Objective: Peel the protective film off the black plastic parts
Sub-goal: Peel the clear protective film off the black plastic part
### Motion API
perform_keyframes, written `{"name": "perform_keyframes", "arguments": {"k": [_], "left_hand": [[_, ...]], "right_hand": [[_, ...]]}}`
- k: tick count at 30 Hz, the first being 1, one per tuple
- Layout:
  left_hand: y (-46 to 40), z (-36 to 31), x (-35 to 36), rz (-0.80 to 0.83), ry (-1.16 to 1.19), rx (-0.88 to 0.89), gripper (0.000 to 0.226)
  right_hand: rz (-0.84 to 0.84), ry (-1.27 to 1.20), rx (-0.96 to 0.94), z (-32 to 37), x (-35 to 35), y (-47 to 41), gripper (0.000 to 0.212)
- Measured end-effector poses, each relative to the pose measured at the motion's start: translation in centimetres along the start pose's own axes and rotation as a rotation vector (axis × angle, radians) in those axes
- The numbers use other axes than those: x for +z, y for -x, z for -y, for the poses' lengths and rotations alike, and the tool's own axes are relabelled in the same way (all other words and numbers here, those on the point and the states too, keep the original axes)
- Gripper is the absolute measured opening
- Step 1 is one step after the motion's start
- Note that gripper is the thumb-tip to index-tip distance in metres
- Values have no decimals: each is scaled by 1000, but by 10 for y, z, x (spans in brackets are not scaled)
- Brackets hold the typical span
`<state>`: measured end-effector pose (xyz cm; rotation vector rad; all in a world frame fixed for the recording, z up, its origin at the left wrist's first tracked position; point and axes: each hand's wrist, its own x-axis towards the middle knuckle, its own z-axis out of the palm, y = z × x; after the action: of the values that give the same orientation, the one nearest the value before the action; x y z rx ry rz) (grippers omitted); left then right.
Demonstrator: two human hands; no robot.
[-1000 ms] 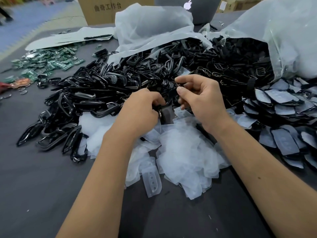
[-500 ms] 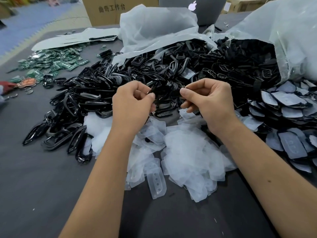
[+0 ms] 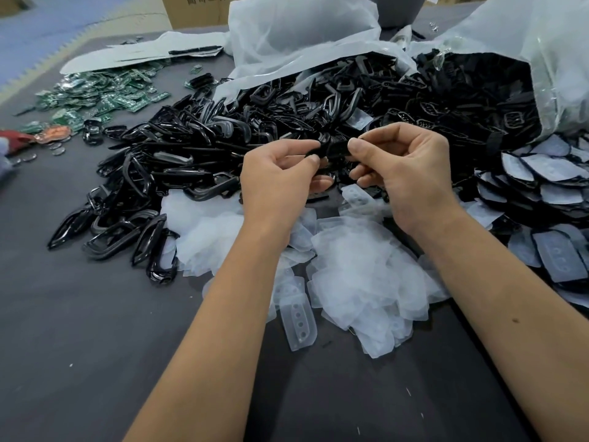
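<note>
A small black plastic part (image 3: 333,147) is held up between both hands above the table. My left hand (image 3: 280,183) pinches its left end between thumb and forefinger. My right hand (image 3: 404,173) pinches its right end the same way. Whether film still covers it is hard to tell. Below the hands lies a heap of peeled translucent film pieces (image 3: 350,269). A big pile of glossy black frames (image 3: 165,173) spreads to the left and behind. Film-covered black parts (image 3: 548,199) lie stacked at the right.
Two clear plastic bags (image 3: 302,36) spill black parts at the back. Green circuit boards (image 3: 102,94) are scattered at the far left. A cardboard box (image 3: 197,8) stands behind. The dark grey table (image 3: 79,346) stretches toward me.
Both hands have risen from the film heap and come together, the left thumb and forefinger now pinching the same black part as the right hand.
</note>
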<state>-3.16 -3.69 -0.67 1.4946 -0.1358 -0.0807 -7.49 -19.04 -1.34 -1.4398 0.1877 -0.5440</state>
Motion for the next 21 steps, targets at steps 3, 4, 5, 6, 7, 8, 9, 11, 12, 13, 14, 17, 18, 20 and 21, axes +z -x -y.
{"name": "perform_keyframes", "arguments": {"k": [3, 4, 5, 6, 7, 8, 9, 11, 12, 13, 14, 17, 18, 20, 21], "left_hand": [[0, 1, 0, 19, 1, -17, 27], [-1, 1, -1, 19, -3, -17, 29], [-1, 1, -1, 16, -14, -12, 31], [-2, 2, -2, 11, -36, -3, 33], [-3, 3, -3, 4, -77, 15, 34], [-3, 5, -5, -6, -145, 48, 35], [-4, 7, -7, -22, -239, 98, 36], [-5, 9, -10, -61, -435, 222, 36], [-5, 9, -12, -75, -494, 262, 37], [-6, 9, -12, -86, -514, 279, 37], [-6, 8, -13, -94, -505, 276, 37], [-5, 8, -11, -98, -398, 221, 35], [-5, 8, -10, -89, -359, 197, 34], [-5, 8, -9, -70, -293, 151, 34], [-5, 8, -8, -61, -273, 132, 34]], "right_hand": [[-1, 0, 21, 0, 0, 0, 10], [6, -10, 32, 0, 0, 0, 10], [17, -36, 45, 0, 0, 0, 10], [35, -79, 61, 1, -1, 0, 10], [57, -130, 76, 2, -1, -1, 11], [83, -175, 89, 2, -1, -1, 11], [110, -204, 96, 3, -1, -1, 12], [143, -193, 104, 2, 0, -2, 13], [140, -152, 102, 0, 0, -2, 15], [130, -96, 92, -2, 1, -2, 16], [126, -37, 75, -4, 1, -2, 18], [154, 84, 23, -8, 2, -2, 18], [157, 105, 11, -7, 2, -1, 18], [158, 111, 5, -7, 3, 1, 21], [160, 100, 13, -6, 4, 2, 24]]}}
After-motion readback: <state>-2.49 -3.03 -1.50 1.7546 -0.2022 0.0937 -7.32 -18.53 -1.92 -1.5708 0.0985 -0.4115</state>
